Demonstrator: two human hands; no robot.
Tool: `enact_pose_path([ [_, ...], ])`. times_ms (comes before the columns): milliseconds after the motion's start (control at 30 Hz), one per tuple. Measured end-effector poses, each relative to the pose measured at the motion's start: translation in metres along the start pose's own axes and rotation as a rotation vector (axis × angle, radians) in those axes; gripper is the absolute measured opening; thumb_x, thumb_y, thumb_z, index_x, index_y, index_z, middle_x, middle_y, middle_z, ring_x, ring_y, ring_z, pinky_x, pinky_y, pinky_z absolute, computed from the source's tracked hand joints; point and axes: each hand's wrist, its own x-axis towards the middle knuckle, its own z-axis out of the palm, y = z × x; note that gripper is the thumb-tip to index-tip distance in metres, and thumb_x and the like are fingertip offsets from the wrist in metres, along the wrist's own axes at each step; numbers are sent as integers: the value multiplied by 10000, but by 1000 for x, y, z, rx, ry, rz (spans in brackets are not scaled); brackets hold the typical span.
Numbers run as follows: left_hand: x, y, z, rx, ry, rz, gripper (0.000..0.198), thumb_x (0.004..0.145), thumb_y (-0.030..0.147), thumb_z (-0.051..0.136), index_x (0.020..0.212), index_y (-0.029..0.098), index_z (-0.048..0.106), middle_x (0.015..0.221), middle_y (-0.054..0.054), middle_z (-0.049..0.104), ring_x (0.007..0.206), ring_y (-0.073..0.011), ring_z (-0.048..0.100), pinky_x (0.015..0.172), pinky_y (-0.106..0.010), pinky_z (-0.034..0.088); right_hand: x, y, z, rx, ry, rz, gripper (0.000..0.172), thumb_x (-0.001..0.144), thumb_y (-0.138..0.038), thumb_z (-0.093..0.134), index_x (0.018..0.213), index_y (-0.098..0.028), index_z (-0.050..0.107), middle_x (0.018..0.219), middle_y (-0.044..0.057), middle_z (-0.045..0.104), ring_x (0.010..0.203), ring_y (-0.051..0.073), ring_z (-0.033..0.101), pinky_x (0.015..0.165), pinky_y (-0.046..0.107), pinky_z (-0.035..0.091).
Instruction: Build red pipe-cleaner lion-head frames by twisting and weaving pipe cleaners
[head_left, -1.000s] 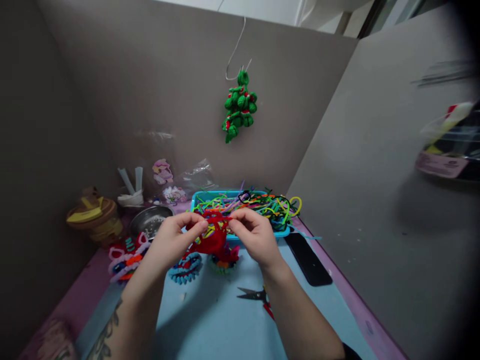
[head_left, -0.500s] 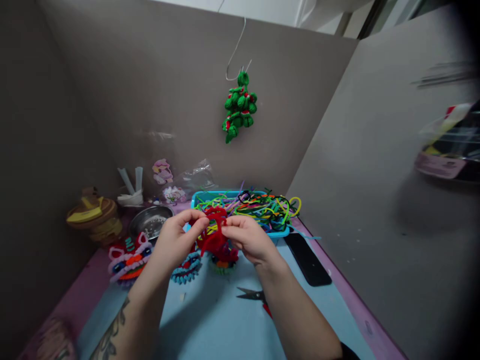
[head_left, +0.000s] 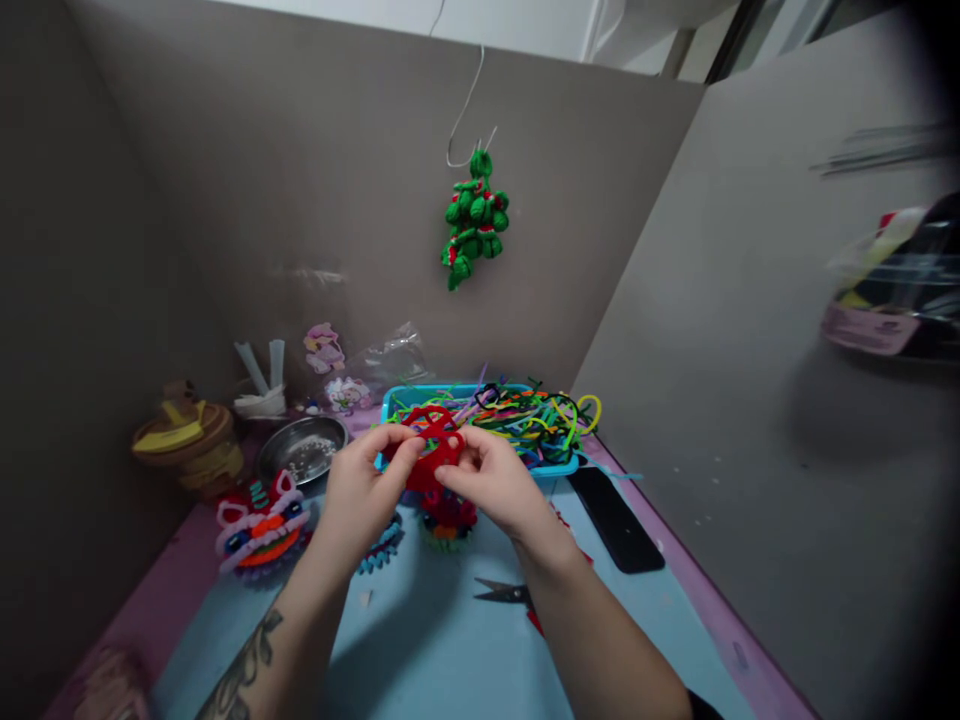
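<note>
Between my two hands is a red fuzzy pipe-cleaner piece (head_left: 429,468) with looped strands on top. My left hand (head_left: 373,474) pinches its left side between thumb and fingers. On the other side, my right hand (head_left: 489,474) grips it with the thumb in front and fingers curled behind. Just below, a red lion-head figure (head_left: 450,522) stands on the mat, partly covered by the held piece. A blue ruffled figure (head_left: 381,545) is mostly hidden behind my left wrist. Scissors (head_left: 504,592) with red handles lie partly under my right forearm.
A blue basket (head_left: 388,402) of colourful pipe cleaners stands behind my hands. To the left are a finished lion head (head_left: 262,530), a metal bowl (head_left: 300,450) of small white bits and a brown pot (head_left: 187,445). A black phone (head_left: 616,520) lies right. Green ornaments (head_left: 474,222) hang above.
The red piece has turned and risen slightly, its loops now lying flatter. My right fingers have curled further round it, and my left hand has shifted slightly right. The view has tilted a little.
</note>
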Motion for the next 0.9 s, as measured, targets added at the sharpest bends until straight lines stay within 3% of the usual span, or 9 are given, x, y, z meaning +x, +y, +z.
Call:
enact_pose_path([
  [133,-3,4,5,-5,2,33,192,800,325,562,731,171,654,710,-5,671,644,-145,582,641,-236,440,1,5,7,-257,215,-178,113,650,-154,565,635,-195,460,670,-46,431,612,108,423,564,232,334],
  [233,-3,4,5,-32,-18,-19,212,804,344,563,726,170,655,701,-6,668,645,-148,583,635,-238,438,2,9,9,-421,328,-279,121,684,-160,554,629,-200,454,729,-25,447,668,134,458,613,258,371],
  [300,-2,1,4,-71,-27,-73,228,803,368,573,739,167,657,705,-9,666,659,-151,584,641,-241,439,2,12,10,-465,389,-376,82,711,-174,573,717,-202,496,791,0,495,745,162,499,666,287,414],
  [400,0,-4,4,-141,-50,-133,252,800,398,584,749,162,656,700,-9,654,653,-147,569,630,-241,436,1,16,10,-506,508,-612,241,738,-166,605,966,-194,531,958,67,557,926,212,529,793,358,459],
  [500,1,-7,5,-172,-41,-158,251,794,400,595,746,160,652,682,-3,643,633,-140,556,613,-238,434,-2,21,10,-606,589,-844,183,778,-119,588,931,-217,563,852,48,574,826,191,540,744,347,469],
  [600,-1,-6,7,-164,-1,-125,224,788,374,603,740,162,654,703,-7,659,668,-147,581,652,-242,451,-6,24,11,-688,559,-978,115,797,-112,586,842,-218,585,714,17,600,671,157,536,650,309,452],
  [700,-4,0,8,-132,66,-84,194,784,346,599,732,168,657,714,-11,678,671,-150,598,653,-241,466,-10,21,16,-704,571,-976,119,794,-117,598,879,-201,596,756,36,674,681,163,585,654,314,460],
  [900,-5,5,9,-130,98,-13,146,759,311,617,730,178,669,715,-12,703,681,-162,636,666,-252,503,-17,3,22,-489,474,-721,137,849,-133,547,850,-232,642,827,34,725,732,167,628,718,332,474],
])
